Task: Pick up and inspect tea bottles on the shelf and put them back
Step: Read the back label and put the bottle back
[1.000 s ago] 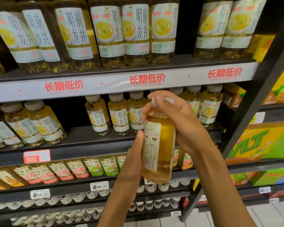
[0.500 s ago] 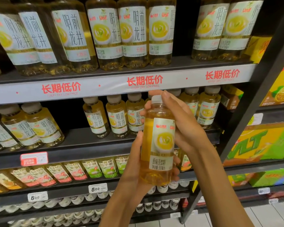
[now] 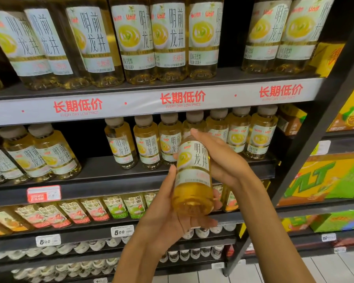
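Note:
A small tea bottle of yellow tea with a white label is held in front of the middle shelf, its top tipped away toward the shelf. My left hand cups its base from below, thumb up the left side. My right hand wraps its upper part from the right, hiding the cap. Behind it stands a row of matching small bottles, with more at the left.
Large bottles of the same tea fill the top shelf above a white price strip. Lower shelves hold small fruit-tea bottles and white-capped bottles. A dark upright post bounds the shelf at right, with yellow-green cartons beyond.
The bottle has been turned in my hands so its front label faces me, and its top has tilted toward the shelf. The camera has moved closer to the shelf.

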Available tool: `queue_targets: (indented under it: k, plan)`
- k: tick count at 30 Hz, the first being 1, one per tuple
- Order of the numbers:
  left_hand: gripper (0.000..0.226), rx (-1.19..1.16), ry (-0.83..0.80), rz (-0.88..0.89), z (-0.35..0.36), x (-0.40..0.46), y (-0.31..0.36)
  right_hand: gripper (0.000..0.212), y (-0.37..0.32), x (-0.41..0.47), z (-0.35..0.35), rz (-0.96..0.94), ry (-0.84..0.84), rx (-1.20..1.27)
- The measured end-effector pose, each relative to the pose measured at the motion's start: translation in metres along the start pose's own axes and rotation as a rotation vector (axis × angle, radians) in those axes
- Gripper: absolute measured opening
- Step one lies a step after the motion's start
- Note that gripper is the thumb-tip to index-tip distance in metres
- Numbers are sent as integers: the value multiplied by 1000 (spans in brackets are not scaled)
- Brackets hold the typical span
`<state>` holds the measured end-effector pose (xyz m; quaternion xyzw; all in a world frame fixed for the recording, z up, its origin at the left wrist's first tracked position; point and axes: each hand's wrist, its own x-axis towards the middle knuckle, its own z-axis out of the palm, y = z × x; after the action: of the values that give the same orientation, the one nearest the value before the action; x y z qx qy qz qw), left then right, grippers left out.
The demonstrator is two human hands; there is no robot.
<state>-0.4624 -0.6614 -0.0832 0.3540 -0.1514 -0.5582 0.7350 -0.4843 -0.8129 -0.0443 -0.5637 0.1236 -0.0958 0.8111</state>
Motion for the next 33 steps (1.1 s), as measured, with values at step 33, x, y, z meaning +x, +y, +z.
queue_targets:
  k: [33]
  plan:
    - [60, 899, 108, 547, 30, 34, 54, 32, -61, -26, 16, -727, 159, -151]
